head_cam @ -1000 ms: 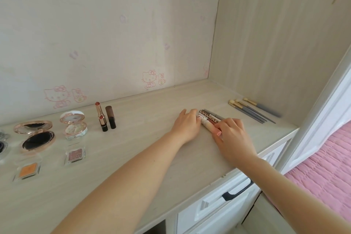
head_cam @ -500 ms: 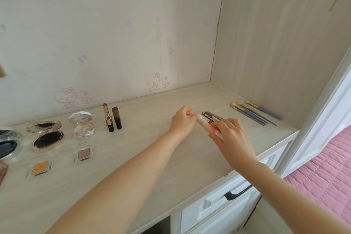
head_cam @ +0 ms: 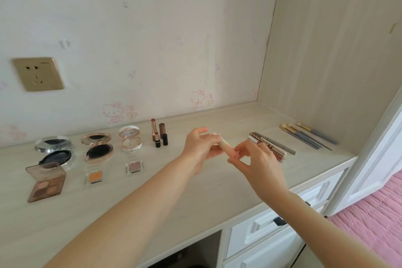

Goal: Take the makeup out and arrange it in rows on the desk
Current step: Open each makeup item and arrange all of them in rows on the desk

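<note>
The tabletop (head_cam: 217,191) spans the frame from lower left to right, above white drawers (head_cam: 272,230). A pink bed cover (head_cam: 374,213) fills the lower right corner. A gold wall socket (head_cam: 38,74) sits at upper left.

The left hand (head_cam: 199,148) and right hand (head_cam: 258,163) meet at frame centre, above the tabletop. Both hold one small beige tube (head_cam: 225,146): the left fingers curl round its far end, and the right thumb and forefinger pinch its near end.

At left, three open compacts lie in a row: silver (head_cam: 54,150), rose-gold (head_cam: 97,148), white (head_cam: 130,141). In front of them lie an eyeshadow palette (head_cam: 46,183), an orange eyeshadow pan (head_cam: 95,177) and a pink eyeshadow pan (head_cam: 134,166).

Makeup brushes (head_cam: 304,136) lie side by side at right. Lettered tubes (head_cam: 269,146) lie just behind the right hand. Two lipsticks (head_cam: 155,135) stand left of centre.
</note>
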